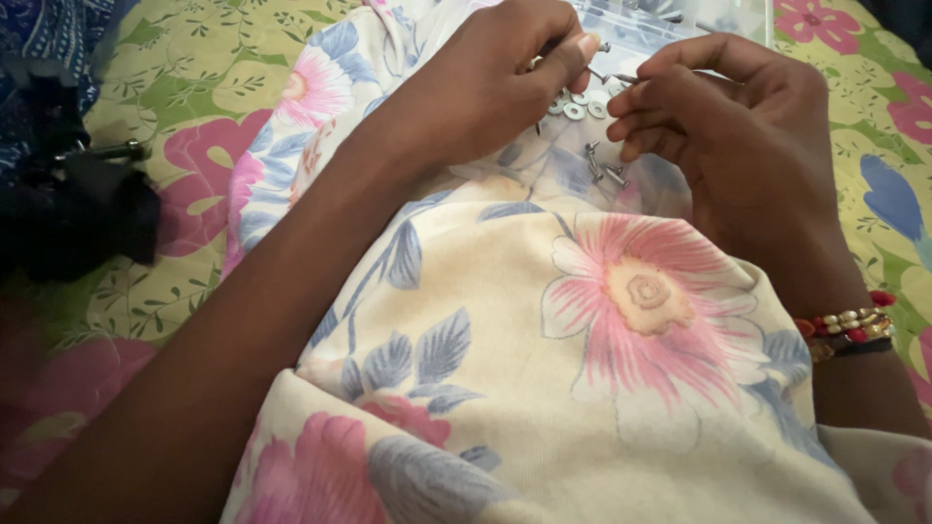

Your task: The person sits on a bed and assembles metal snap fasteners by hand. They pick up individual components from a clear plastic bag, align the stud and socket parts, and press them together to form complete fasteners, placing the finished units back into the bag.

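Observation:
My left hand (495, 82) and my right hand (723, 126) meet over a clear plastic bag (631, 24) lying on my lap. Between the thumb and forefinger of my left hand is a small metal screw (600, 70); my right hand's fingertips pinch its other end. Below the fingers lie small silver washers (575, 109) and a few loose screws (604, 173) on the clear plastic. My right wrist wears a beaded red and white bracelet (849, 325).
A cream cloth with pink and blue flowers (582, 340) covers my lap. Beneath it spreads a green floral bedsheet (184, 68). A black object with a metal rod (83, 194) lies at the left.

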